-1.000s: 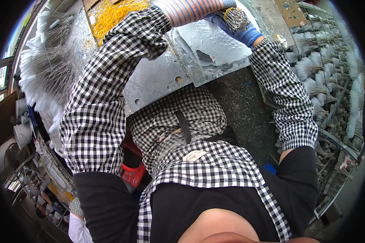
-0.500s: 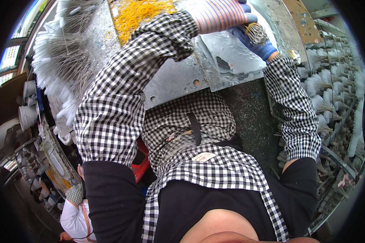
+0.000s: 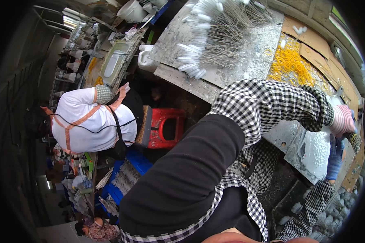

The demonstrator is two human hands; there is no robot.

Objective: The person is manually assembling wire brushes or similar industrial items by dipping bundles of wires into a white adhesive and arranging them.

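My left hand (image 3: 342, 120), in a pink-and-white striped glove, is closed around a bundle of thin wire stems (image 3: 354, 142) at the far right. My right hand (image 3: 335, 157), in a blue glove, meets the bundle from the near side; its fingers are partly hidden behind the left hand and appear closed on it. Below the hands lies a whitish, wet-looking sheet (image 3: 314, 152) on the metal bench. Yellow rubber bands (image 3: 290, 67) are heaped beyond my left forearm. The bundle's far end is hidden.
Many white-bristled wire brushes (image 3: 215, 36) lie on the bench's left part. A red stool (image 3: 166, 127) stands left of me, and a co-worker in a white top (image 3: 81, 121) sits beside it. Blue crates (image 3: 129, 174) stand behind. More brushes (image 3: 344, 206) fill the lower right.
The view has swung to the left, so the bench and hands now appear farther right and the co-worker shows fully. Both hands stay together at the wire bundle.
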